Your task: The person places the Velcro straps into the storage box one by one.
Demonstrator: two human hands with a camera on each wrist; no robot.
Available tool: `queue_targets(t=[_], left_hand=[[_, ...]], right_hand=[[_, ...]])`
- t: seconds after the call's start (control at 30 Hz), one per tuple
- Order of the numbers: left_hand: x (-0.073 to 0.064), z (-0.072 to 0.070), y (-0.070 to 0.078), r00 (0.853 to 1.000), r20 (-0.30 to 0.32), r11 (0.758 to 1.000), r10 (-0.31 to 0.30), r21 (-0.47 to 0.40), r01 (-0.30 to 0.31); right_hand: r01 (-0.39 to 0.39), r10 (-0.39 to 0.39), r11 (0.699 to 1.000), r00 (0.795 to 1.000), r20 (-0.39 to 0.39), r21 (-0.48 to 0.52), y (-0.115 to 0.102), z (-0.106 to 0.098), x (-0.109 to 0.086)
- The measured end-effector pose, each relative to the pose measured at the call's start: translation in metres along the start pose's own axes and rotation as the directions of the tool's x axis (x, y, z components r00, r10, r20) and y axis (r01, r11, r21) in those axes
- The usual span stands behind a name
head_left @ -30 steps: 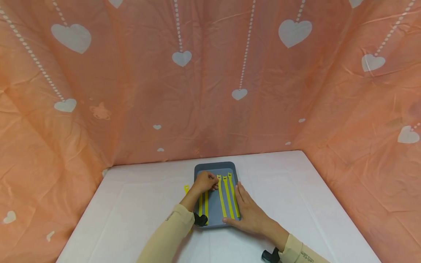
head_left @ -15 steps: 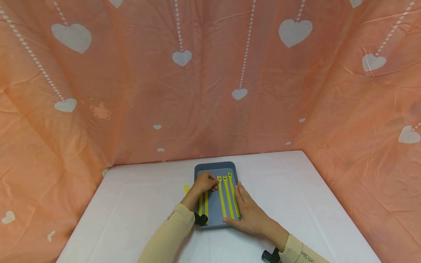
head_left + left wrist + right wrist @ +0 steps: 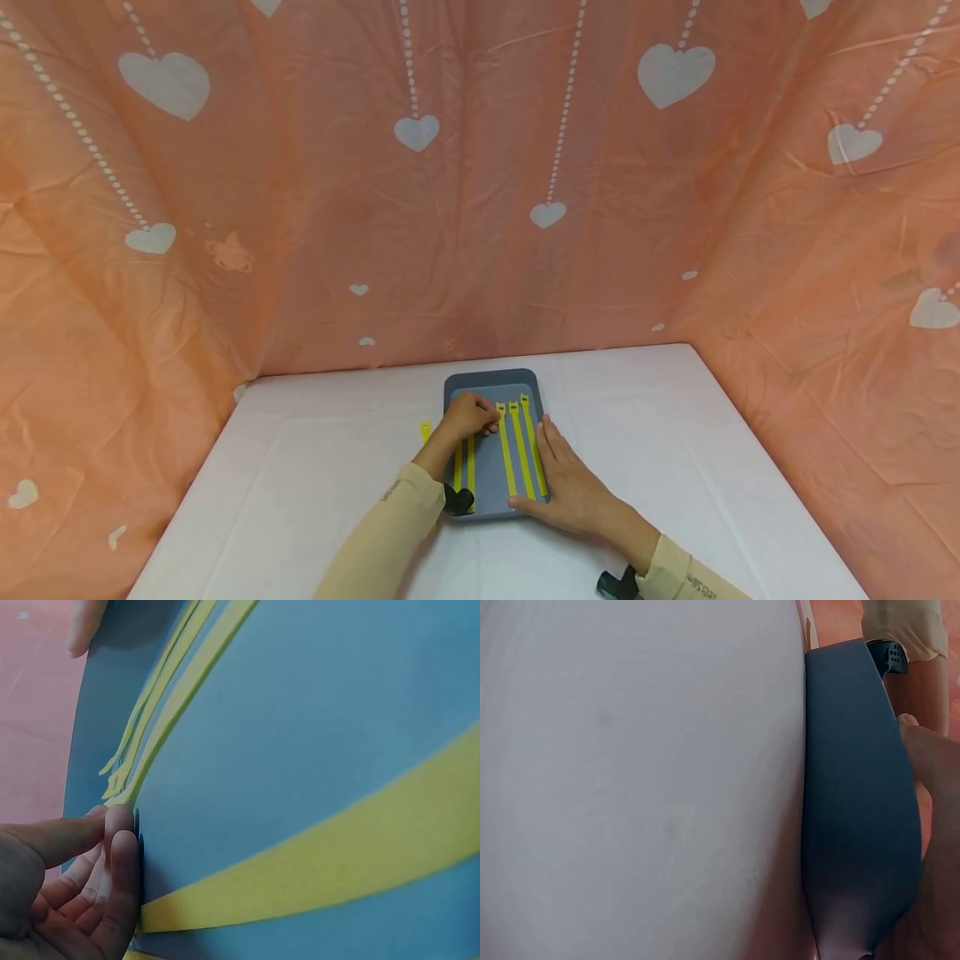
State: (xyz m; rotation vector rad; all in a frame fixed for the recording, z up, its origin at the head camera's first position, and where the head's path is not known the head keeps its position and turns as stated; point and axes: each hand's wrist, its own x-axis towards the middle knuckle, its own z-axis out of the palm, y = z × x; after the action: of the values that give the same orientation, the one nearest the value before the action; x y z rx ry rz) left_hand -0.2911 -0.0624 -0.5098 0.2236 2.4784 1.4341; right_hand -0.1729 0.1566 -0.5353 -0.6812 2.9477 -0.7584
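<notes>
A grey-blue tray (image 3: 491,379) holds several yellow hook-and-loop cable ties, laid lengthwise with slotted heads at the far end. My left hand (image 3: 468,414) reaches over the tray and pinches a yellow cable tie (image 3: 506,458) near its head, between thumb and fingertips. In the left wrist view this cable tie (image 3: 176,705) runs up from the fingertips beside two others. Left of it, another cable tie (image 3: 315,870) passes under my curled fingers. My right hand (image 3: 573,492) rests along the tray's right side, fingers straight, thumb at the near rim.
One yellow cable tie (image 3: 425,429) lies outside the tray on the left, partly hidden by my left arm. The tray stands on a white-covered table (image 3: 322,442). A peach curtain (image 3: 480,275) with white hearts encloses the back and sides.
The head of the cable tie in my left hand has shifted slightly toward me. My right hand and the tray have stayed in place.
</notes>
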Motion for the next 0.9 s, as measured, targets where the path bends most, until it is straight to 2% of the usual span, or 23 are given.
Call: queue_targets(t=[0.23,0.5,0.67,0.9], left_hand=[[-0.0006,-0.0002,-0.0007,1.000,-0.007,1.000,0.002,0.005,-0.002],[0.0004,0.0011,-0.0014,1.000,-0.014,1.000,0.016,0.020,-0.016],[-0.0013,-0.0005,-0.0014,0.999,-0.004,0.998,0.034,0.043,-0.034],[-0.0031,-0.0030,-0.0021,1.000,0.018,0.999,0.024,0.022,-0.025]], right_hand=[[-0.016,0.016,1.000,1.000,0.027,0.001,0.0011,0.0007,0.0003],[-0.012,0.012,1.000,1.000,0.021,0.002,0.0010,0.0011,0.0004],[-0.016,0.016,1.000,1.000,0.025,0.013,0.0008,0.0012,0.0000],[-0.023,0.023,1.000,0.999,0.027,0.014,0.0008,0.0020,-0.0001]])
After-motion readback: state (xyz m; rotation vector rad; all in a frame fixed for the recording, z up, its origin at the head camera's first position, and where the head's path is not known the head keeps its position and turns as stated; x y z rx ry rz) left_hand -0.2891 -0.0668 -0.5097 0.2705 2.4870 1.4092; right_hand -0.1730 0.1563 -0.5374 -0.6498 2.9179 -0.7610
